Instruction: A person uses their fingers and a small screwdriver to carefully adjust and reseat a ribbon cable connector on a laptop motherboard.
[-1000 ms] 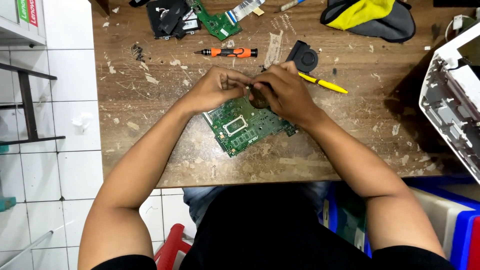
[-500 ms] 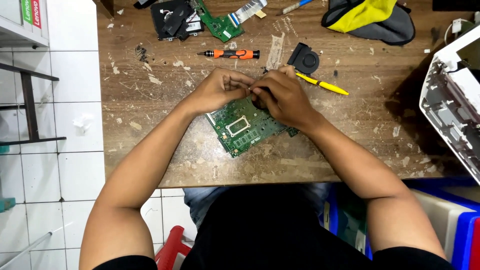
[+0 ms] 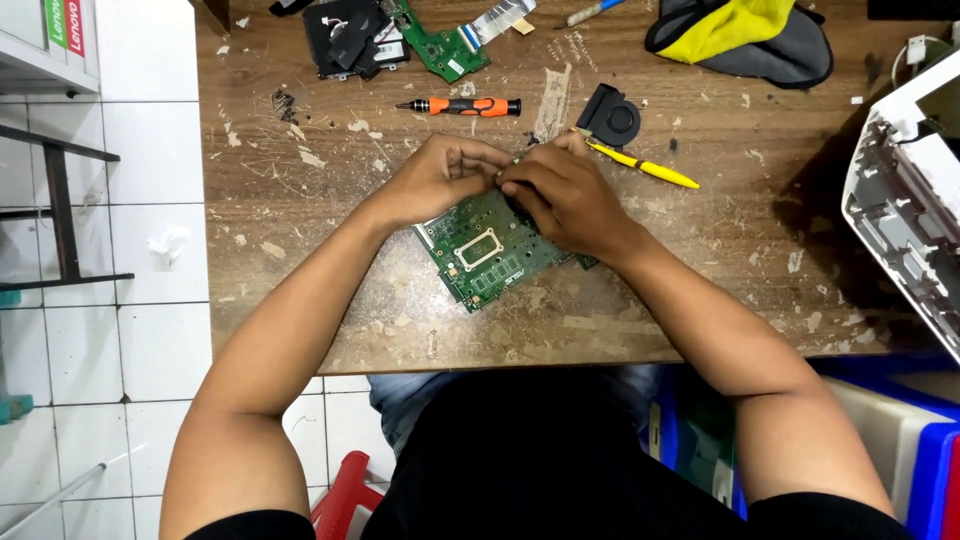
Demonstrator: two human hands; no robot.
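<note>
Green board [image 3: 490, 255] flat on wooden table [image 3: 300, 200], near the front edge, centre of view, turned at an angle to the table edge. Pale rectangular socket frame visible mid-board, slots toward the near corner.

Left hand [image 3: 440, 180] at the board's far edge, fingers curled, tips pinched together on something small at that edge. Item itself too small to identify.

Right hand [image 3: 560, 195] lying over the board's far right portion, fingers bent, tips meeting those of the left hand at the same spot. Grip closed on a small part or edge; exact object not discernible. Both hands touching each other above the board.

Surroundings:
- Yellow pen [image 3: 645, 168] just beyond the right hand, lying slantwise, tip toward the hands.
- Black fan [image 3: 610, 115] beside the pen's far end, near the right hand.
- Orange-and-black screwdriver [image 3: 465, 105] beyond the left hand, parallel to the table's far edge, apart from both hands.
- Smaller green board [image 3: 440, 45] and black part [image 3: 345, 40] at the far edge, well apart from the hands.
- Grey-and-yellow cloth [image 3: 740, 35] at the far right.
- White casing [image 3: 905, 200] at the right edge, tilted, well apart from the board.
- Blue bin [image 3: 930, 460] below the table at right.
- Red stool [image 3: 345, 495] beneath the table, partly hidden.
- White tiled floor [image 3: 100, 300] at left.
</note>
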